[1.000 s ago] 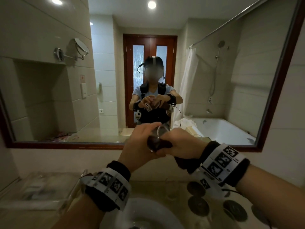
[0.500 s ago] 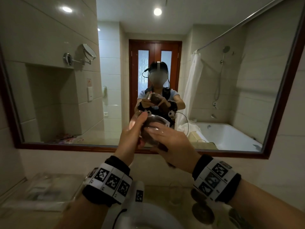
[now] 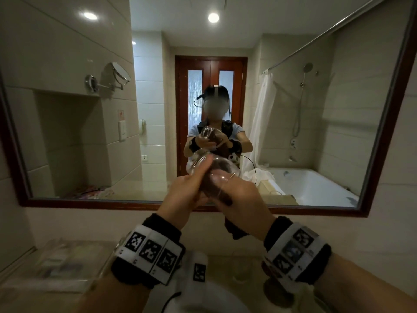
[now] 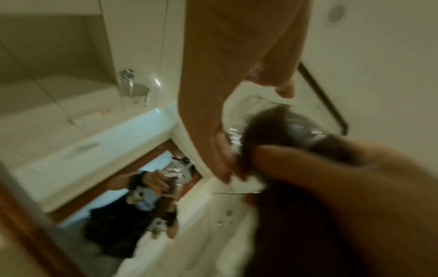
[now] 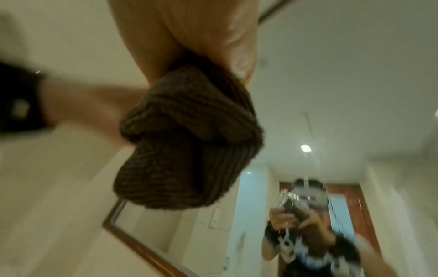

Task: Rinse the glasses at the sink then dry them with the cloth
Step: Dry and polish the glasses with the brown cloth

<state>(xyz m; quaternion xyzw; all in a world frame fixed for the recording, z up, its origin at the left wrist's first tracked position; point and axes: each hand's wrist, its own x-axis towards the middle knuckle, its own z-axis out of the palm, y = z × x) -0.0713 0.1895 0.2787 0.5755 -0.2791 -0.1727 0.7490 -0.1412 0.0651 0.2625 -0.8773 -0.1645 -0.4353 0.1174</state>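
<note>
In the head view a clear glass is held up in front of the mirror, tilted with its mouth to the upper left. My left hand grips it from the left, the thumb lying along its side. My right hand grips the brown cloth, which is stuffed into the glass; its loose end hangs below the palm. The left wrist view shows blurred fingers against the glass and the cloth. In the right wrist view the bunched cloth hangs under my right hand.
The white sink basin lies below my wrists. A second glass stands on the counter behind it, with dark round coasters to the right. A clear tray sits at the left. The mirror's wooden frame is close ahead.
Both hands have lifted the glass from counter height to in front of the mirror. The cloth now sits deeper inside the glass, and the glass has tilted.
</note>
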